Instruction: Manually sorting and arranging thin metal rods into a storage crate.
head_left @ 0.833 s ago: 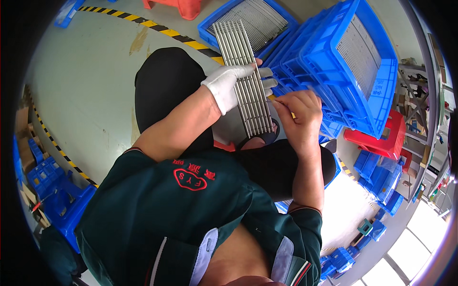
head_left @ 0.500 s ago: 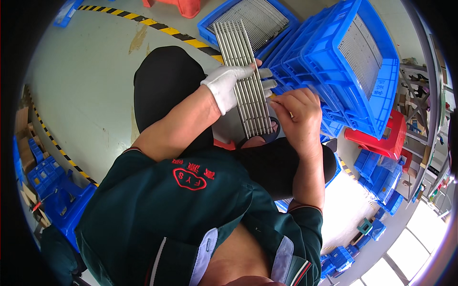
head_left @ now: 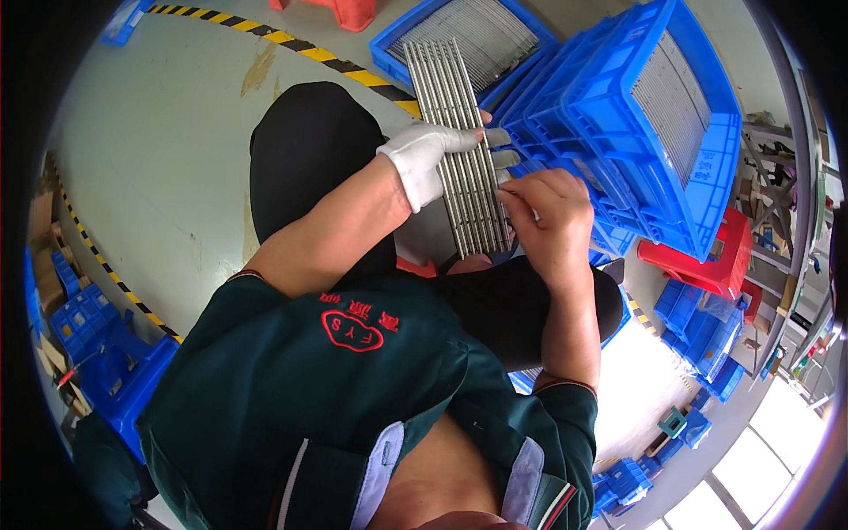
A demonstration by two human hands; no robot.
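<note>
My left hand (head_left: 424,159), in a white glove with bare tips on some fingers, grips a flat row of several slim metal rods (head_left: 459,181). The thumb lies across the top of the row and the fingers come out on its right side. Grooves or bands cross the rods at intervals. My right hand (head_left: 555,208) is bare and pinched at the right edge of the row, near its lower half. Whatever is between those fingertips is too small to make out.
A blue crate (head_left: 402,66) full of similar rods stands beyond my hands. To its right rises a stack of blue crates (head_left: 565,115), its top one also holding rods, beside a red stool (head_left: 707,256). Yellow-black tape (head_left: 291,42) crosses the floor. Metal shelving (head_left: 795,177) lines the right.
The rods and my left hand have shifted slightly right. My right fingertips, a little apart from the row's edge before, are now at it.
</note>
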